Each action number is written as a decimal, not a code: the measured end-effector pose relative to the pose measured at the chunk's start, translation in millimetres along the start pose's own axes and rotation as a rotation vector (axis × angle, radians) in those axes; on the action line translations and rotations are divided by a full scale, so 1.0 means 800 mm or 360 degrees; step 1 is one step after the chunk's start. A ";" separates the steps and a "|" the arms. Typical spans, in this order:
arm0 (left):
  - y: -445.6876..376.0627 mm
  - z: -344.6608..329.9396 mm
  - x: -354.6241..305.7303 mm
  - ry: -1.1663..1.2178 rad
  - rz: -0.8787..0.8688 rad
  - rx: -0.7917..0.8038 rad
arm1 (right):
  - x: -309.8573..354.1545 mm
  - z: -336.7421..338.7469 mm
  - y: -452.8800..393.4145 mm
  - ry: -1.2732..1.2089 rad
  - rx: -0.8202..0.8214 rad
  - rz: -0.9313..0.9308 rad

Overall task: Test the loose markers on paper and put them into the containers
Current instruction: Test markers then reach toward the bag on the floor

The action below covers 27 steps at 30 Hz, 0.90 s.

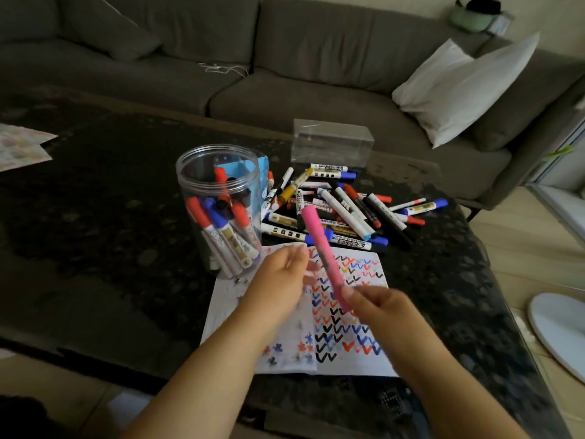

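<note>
Pink marker (321, 256) pinched in right hand (376, 307) fingers — left hand (281, 274) beside it, fingers loosely apart.

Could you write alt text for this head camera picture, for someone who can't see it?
A person's right hand holds a pink marker over check-marked paper on a dark table, left hand beside it. Behind: a clear jar of markers and a loose pile.

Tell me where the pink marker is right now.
In the head view, centre frame: the pink marker is held up by the right hand above the test paper, just right of the clear jar.
</note>
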<state>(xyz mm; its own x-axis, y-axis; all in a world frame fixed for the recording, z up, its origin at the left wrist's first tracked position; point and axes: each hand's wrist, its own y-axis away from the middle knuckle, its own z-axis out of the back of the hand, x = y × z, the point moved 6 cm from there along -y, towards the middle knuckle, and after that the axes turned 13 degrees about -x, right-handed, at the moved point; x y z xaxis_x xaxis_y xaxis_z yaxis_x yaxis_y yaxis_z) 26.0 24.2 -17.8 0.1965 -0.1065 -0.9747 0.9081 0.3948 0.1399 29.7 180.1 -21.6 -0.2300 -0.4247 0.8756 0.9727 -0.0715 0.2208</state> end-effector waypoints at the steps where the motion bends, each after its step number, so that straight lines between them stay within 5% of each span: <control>1: 0.004 -0.004 0.001 0.0191 0.0111 0.0039 | -0.009 -0.004 0.013 -0.0042 0.0056 -0.0003; 5: 0.018 -0.017 -0.001 0.0630 0.0266 0.0186 | -0.033 -0.011 0.037 -0.0055 0.0183 0.0024; 11: 0.036 -0.032 0.003 0.0540 0.0190 0.0441 | 0.007 -0.015 0.036 -0.0274 0.0140 0.0174; 20: 0.051 -0.032 -0.011 0.0959 0.0305 0.0781 | 0.017 -0.045 0.061 -0.1225 0.0657 -0.0314; 23: 0.047 -0.030 -0.007 0.0824 0.0263 0.0634 | 0.018 -0.045 0.056 -0.1311 0.0524 -0.0193; 27: 0.042 -0.037 0.012 0.0678 0.0333 0.0360 | -0.003 -0.038 0.043 -0.0696 0.0127 0.0038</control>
<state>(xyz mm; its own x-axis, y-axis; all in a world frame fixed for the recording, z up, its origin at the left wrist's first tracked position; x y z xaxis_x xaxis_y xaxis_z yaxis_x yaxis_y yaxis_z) 47.7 63.8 -27.3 0.2568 0.3526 -0.8999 0.9320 0.1562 0.3272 64.5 150.9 -29.4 -0.2157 -0.0027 0.9765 0.9764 0.0107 0.2157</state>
